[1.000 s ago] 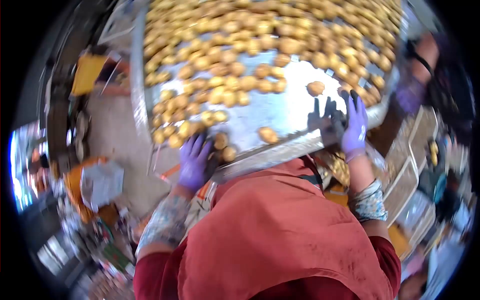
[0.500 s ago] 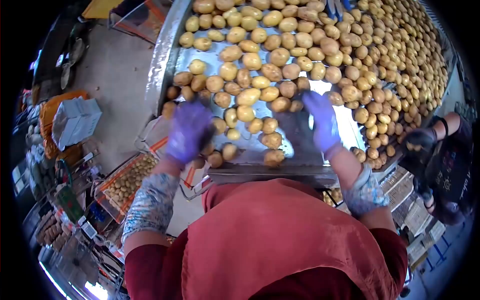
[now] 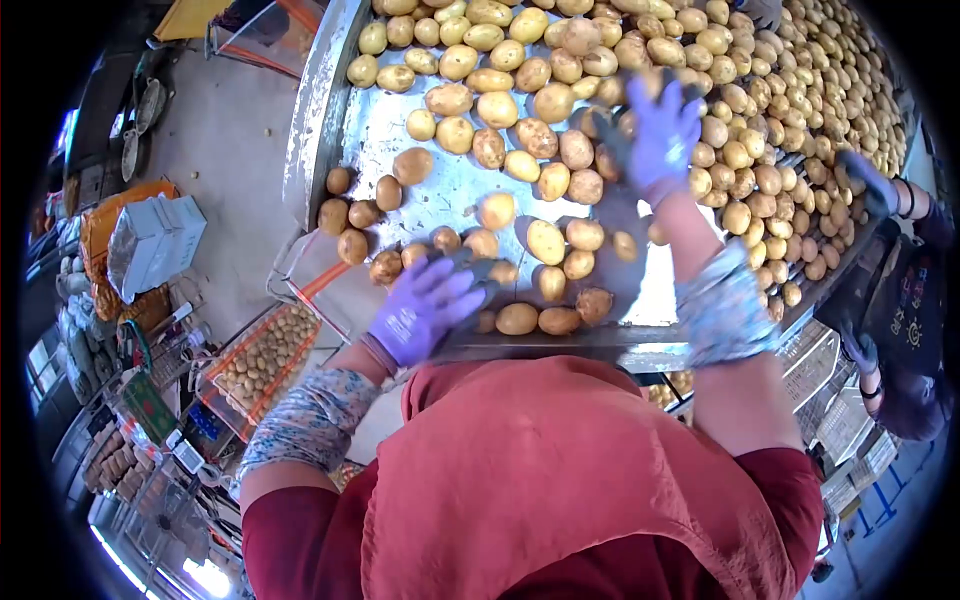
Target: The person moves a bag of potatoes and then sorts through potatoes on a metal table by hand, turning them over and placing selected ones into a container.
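Dozens of potatoes (image 3: 545,242) between and beyond left hand (image 3: 424,310) and right hand (image 3: 660,135) (both hands spread wide).

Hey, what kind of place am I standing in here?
Probably a potato sorting or packing shed. Loose potatoes cover a large metal table, a co-worker in gloves stands alongside, and an orange-edged crate full of potatoes sits on the left.

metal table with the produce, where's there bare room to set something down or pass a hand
One bare patch of the table lies by the front rim, partly beneath the right forearm. Another lies between the left rim and the nearest produce. The far side is crowded, the right side densest.
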A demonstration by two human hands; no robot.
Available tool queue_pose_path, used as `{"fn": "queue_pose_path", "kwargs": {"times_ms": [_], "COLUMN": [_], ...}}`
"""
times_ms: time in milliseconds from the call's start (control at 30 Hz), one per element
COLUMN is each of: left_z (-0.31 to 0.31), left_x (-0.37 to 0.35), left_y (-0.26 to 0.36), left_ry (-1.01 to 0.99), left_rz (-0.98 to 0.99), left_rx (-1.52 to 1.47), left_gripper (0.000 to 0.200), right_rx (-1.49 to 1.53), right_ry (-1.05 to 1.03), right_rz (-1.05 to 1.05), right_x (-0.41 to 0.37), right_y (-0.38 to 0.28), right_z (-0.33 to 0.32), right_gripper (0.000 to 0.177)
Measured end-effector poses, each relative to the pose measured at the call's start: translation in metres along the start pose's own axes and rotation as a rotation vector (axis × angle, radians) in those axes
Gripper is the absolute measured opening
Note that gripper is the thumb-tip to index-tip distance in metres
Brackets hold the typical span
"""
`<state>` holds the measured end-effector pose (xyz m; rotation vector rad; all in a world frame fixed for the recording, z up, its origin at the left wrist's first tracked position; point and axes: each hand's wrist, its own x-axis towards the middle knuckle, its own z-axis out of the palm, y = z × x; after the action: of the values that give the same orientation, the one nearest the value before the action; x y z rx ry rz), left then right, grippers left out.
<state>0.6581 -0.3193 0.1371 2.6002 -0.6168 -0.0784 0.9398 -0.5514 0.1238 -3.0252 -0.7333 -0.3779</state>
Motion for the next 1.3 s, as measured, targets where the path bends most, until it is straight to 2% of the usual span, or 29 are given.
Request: {"fn": "queue_pose_path", "kwargs": {"times_ms": [67,133,200,233,267,300,333,367,400,467,533,600,633,667,700,733,767,800,867,900,933,967,1000,1067,1100,1133,1200,1267,1300], "left_z": [-0.016,-0.034,-0.026,-0.008,0.013,0.02,0.023,0.026,0.028,0.028,0.001,-0.007,-0.019,-0.019,0.008,0.001,0.009,0.031,0.037,0.03,0.022,0.011,0.004,-0.017,-0.036,-0.046,-0.013,0.018,0.016], "left_x": [0.036,0.094,0.133,0.14,0.132,0.119,0.106,0.086,0.057,0.002,-0.025,-0.052,-0.038,-0.02,-0.024,0.015,0.033,0.035,0.018,0.004,-0.011,-0.027,-0.046,-0.035,-0.01,0.024,0.065,0.087,0.081], "left_y": [-0.047,-0.079,-0.101,-0.1,-0.082,-0.057,-0.035,-0.023,-0.015,-0.018,-0.034,-0.048,-0.039,-0.026,-0.028,0.006,0.019,0.036,0.037,0.021,0.006,-0.009,-0.029,-0.046,-0.042,-0.036,-0.053,-0.042,-0.028], "left_ry": [0.147,0.445,0.637,0.371,0.115,0.137,0.158,0.102,0.035,0.008,0.059,0.02,0.127,0.226,0.225,0.187,-0.132,-0.025,-0.08,-0.097,-0.117,-0.203,-0.086,0.118,0.215,0.315,0.542,0.41,0.283], "left_rz": [-0.055,-0.327,-0.456,-0.588,-0.422,-0.383,-0.334,-0.302,-0.277,-0.387,-0.369,-0.479,-0.458,-0.44,-0.376,-0.368,-0.467,-0.277,-0.228,-0.218,-0.209,-0.271,-0.24,-0.265,-0.297,-0.327,-0.41,-0.531,-0.468], "left_rx": [0.112,0.301,0.248,0.016,0.437,0.371,0.31,0.24,0.162,0.144,0.249,0.329,0.253,0.195,0.216,0.059,-0.121,0.017,0.109,0.106,0.1,0.179,0.149,0.295,0.304,0.313,0.167,0.09,0.163], "left_gripper": [0.047,0.047,0.044,0.051,0.049,0.047,0.046,0.047,0.047,0.043,0.049,0.058,0.061,0.061,0.06,0.056,0.049,0.048,0.049,0.049,0.049,0.048,0.049,0.054,0.056,0.058,0.057,0.055,0.054], "right_rx": [0.278,0.409,0.494,0.57,0.649,0.609,0.658,0.559,0.591,0.585,0.356,0.802,0.674,0.568,0.681,0.799,0.835,0.874,0.729,0.801,0.376,0.201,-0.11,-0.128,0.342,0.328,0.494,0.5,0.581], "right_ry": [-0.287,-0.492,-0.431,-0.411,-0.401,-0.317,-0.333,-0.315,-0.071,-0.036,-0.18,-0.439,-0.525,-0.513,-0.468,-0.455,-0.433,-0.419,-0.092,-0.198,-0.069,-0.19,0.119,0.146,-0.412,-0.398,-0.29,-0.24,-0.277], "right_rz": [-0.131,-0.378,-0.521,-0.562,-0.604,-0.629,-0.539,-0.317,-0.036,0.228,0.078,0.093,-0.05,0.047,0.088,0.086,-0.002,-0.089,-0.264,-0.201,-0.157,-0.018,-0.076,0.014,0.074,-0.084,-0.203,-0.425,-0.446], "right_x": [-0.038,-0.086,-0.141,-0.141,-0.14,-0.143,-0.128,-0.119,-0.143,-0.122,-0.138,-0.174,-0.178,-0.189,-0.193,-0.192,-0.191,-0.191,-0.169,-0.149,-0.145,-0.123,-0.134,-0.134,-0.119,-0.122,-0.152,-0.167,-0.167], "right_y": [-0.026,-0.059,-0.066,-0.06,-0.048,-0.024,-0.005,0.013,0.063,0.087,0.087,0.051,0.01,-0.02,-0.033,-0.041,-0.04,-0.038,-0.013,0.011,0.036,0.053,0.09,0.074,0.054,0.017,-0.044,-0.067,-0.06], "right_z": [0.004,-0.033,-0.038,-0.054,-0.069,-0.07,-0.079,-0.095,-0.05,-0.081,-0.092,-0.071,-0.081,-0.076,-0.069,-0.063,-0.063,-0.066,-0.081,-0.082,-0.076,-0.084,-0.034,-0.009,-0.024,-0.036,-0.032,-0.066,-0.069], "right_gripper": [0.049,0.047,0.043,0.044,0.046,0.043,0.038,0.035,0.037,0.037,0.041,0.044,0.045,0.048,0.047,0.047,0.044,0.041,0.038,0.039,0.041,0.043,0.045,0.049,0.052,0.055,0.05,0.046,0.045]}}
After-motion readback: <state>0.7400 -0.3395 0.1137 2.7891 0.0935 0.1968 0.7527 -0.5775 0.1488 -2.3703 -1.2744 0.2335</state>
